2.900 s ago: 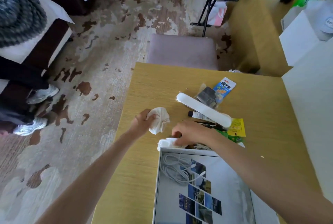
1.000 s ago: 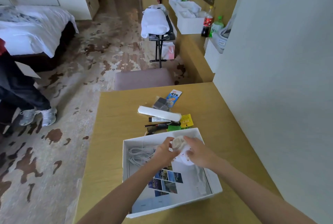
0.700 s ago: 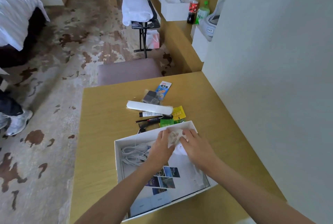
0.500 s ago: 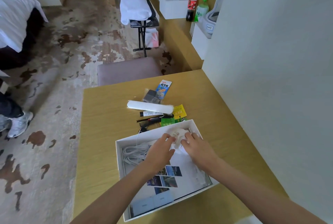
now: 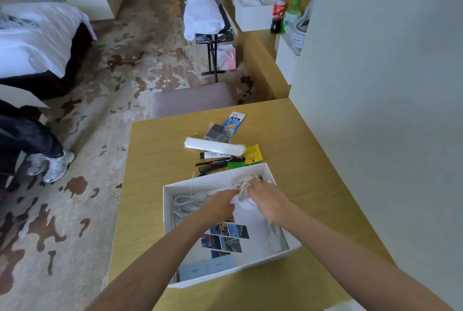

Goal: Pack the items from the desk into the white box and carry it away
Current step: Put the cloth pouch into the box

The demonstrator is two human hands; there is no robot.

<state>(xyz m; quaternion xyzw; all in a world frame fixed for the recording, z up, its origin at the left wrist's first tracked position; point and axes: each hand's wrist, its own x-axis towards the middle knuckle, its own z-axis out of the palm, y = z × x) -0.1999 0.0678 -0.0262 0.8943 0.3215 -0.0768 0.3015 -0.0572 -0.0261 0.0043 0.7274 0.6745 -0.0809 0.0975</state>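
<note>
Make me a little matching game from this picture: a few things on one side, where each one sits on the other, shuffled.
Things:
1. coiled cable
2. comb
3. cola bottle
4. towel

Places:
A. on the folding stand
B. inside the white box
C. on the desk beyond the box
D. on the far counter

Pairs: 1-B, 2-C, 3-D, 4-A

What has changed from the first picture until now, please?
The cloth went from the desk into the far right corner of the box. The left hand, which held it on the desk, and the right hand now both press it there. The cable, the white tube and the packets stayed.
</note>
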